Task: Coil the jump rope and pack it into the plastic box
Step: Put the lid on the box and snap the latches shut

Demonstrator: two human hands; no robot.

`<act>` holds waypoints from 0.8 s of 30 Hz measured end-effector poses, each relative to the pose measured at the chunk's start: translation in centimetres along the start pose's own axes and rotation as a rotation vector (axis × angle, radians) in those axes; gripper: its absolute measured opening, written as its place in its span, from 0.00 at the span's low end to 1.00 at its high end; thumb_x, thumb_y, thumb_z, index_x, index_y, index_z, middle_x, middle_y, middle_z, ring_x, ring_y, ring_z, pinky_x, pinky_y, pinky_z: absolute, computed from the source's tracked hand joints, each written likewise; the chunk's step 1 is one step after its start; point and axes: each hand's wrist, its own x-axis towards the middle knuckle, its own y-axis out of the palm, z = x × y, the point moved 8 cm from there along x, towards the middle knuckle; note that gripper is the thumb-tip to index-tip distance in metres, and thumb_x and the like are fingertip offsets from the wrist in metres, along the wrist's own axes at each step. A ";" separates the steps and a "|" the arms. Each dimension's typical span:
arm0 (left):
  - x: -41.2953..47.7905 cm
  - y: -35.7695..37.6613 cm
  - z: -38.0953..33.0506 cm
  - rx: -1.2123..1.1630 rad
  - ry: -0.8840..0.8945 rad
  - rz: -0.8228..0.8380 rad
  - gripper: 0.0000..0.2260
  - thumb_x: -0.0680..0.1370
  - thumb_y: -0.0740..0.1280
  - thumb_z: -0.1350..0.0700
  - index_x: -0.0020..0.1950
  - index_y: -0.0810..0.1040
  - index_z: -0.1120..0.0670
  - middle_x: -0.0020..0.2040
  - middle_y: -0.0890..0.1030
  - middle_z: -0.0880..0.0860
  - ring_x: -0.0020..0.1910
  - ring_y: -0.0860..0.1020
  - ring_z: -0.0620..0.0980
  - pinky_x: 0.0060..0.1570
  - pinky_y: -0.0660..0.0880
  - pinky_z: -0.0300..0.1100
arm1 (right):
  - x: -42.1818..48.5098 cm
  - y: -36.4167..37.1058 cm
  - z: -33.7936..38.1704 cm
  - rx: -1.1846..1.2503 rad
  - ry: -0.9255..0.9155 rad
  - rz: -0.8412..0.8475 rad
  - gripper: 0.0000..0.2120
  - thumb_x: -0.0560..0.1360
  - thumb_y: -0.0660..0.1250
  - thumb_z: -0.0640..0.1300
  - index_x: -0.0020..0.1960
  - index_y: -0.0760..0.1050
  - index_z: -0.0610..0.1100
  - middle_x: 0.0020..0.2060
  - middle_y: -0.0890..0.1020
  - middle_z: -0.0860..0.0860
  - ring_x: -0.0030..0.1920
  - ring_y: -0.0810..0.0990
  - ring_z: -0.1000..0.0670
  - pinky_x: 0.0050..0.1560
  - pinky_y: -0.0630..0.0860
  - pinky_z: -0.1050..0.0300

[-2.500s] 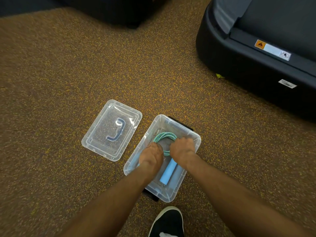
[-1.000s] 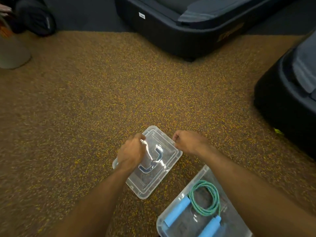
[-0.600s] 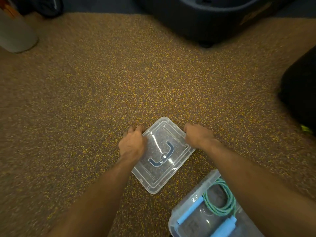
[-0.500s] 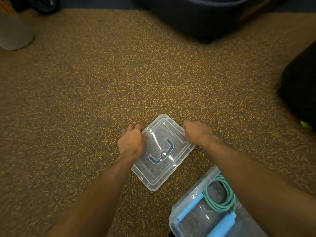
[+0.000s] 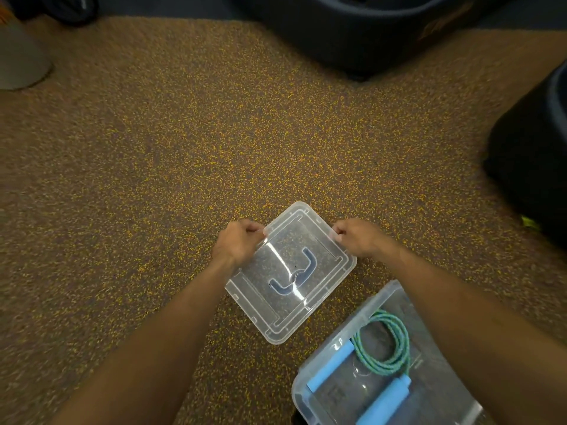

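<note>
The clear plastic box [image 5: 299, 391] sits open on the floor at the lower right. Inside it lies the coiled teal jump rope [image 5: 395, 348] with its two light-blue handles [image 5: 329, 368]. To the box's upper left is the clear lid [image 5: 319, 305] with a blue handle, its far end raised off the floor. My left hand [image 5: 237, 242] pinches the lid's far left edge. My right hand [image 5: 357, 239] pinches its far right edge. My right forearm hides part of the box.
Brown carpet with orange flecks covers the floor. Dark exercise machines stand at the top centre [image 5: 368, 32] and the right edge [image 5: 534, 154]. A grey cylindrical object [image 5: 21, 56] stands at the upper left.
Both hands left the rope in the box, reached to the lid and took hold of its far edges. The lid has since tilted up and shifted toward me.
</note>
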 end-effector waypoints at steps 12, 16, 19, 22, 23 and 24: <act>-3.2 -0.2 -2.7 -0.457 -0.144 0.222 0.27 0.61 0.78 0.42 0.53 0.85 0.58 0.58 0.83 0.59 0.61 0.79 0.62 0.64 0.73 0.64 | -4.1 -3.3 -2.5 0.160 -0.039 -0.030 0.13 0.83 0.59 0.45 0.64 0.79 0.45 0.61 0.81 0.48 0.57 0.79 0.46 0.51 0.72 0.55; -5.1 -1.3 -5.9 -0.435 -0.096 0.249 0.23 0.64 0.76 0.45 0.52 0.85 0.59 0.56 0.84 0.58 0.58 0.80 0.62 0.61 0.75 0.63 | -5.9 -4.8 -3.4 0.259 -0.025 -0.089 0.14 0.83 0.60 0.48 0.64 0.78 0.48 0.60 0.81 0.49 0.57 0.79 0.46 0.59 0.77 0.48; -6.8 -2.2 -8.6 -0.402 -0.052 0.272 0.20 0.69 0.74 0.47 0.53 0.84 0.59 0.58 0.83 0.60 0.59 0.80 0.62 0.61 0.76 0.62 | -7.5 -5.5 -4.3 0.495 -0.026 -0.113 0.10 0.82 0.63 0.47 0.59 0.81 0.50 0.53 0.83 0.52 0.52 0.82 0.49 0.50 0.80 0.52; -8.7 -2.6 -10.9 -0.361 -0.015 0.335 0.15 0.71 0.74 0.48 0.51 0.84 0.57 0.60 0.82 0.59 0.61 0.79 0.59 0.66 0.72 0.61 | -10.0 -6.2 -5.0 0.667 -0.018 -0.140 0.08 0.81 0.65 0.44 0.55 0.82 0.48 0.47 0.85 0.50 0.46 0.83 0.49 0.40 0.81 0.56; -9.5 -2.7 -11.6 -0.337 -0.007 0.352 0.17 0.68 0.75 0.47 0.51 0.85 0.57 0.59 0.83 0.58 0.61 0.79 0.59 0.66 0.72 0.61 | -10.7 -6.3 -5.2 0.723 -0.012 -0.138 0.08 0.81 0.65 0.43 0.56 0.82 0.46 0.47 0.85 0.48 0.46 0.84 0.48 0.42 0.82 0.53; -10.2 -2.5 -12.3 -0.316 -0.004 0.375 0.20 0.66 0.76 0.46 0.52 0.85 0.57 0.58 0.83 0.58 0.61 0.79 0.60 0.66 0.72 0.61 | -11.5 -6.5 -5.3 0.758 -0.012 -0.139 0.09 0.82 0.64 0.43 0.56 0.82 0.45 0.46 0.86 0.47 0.44 0.83 0.48 0.42 0.82 0.53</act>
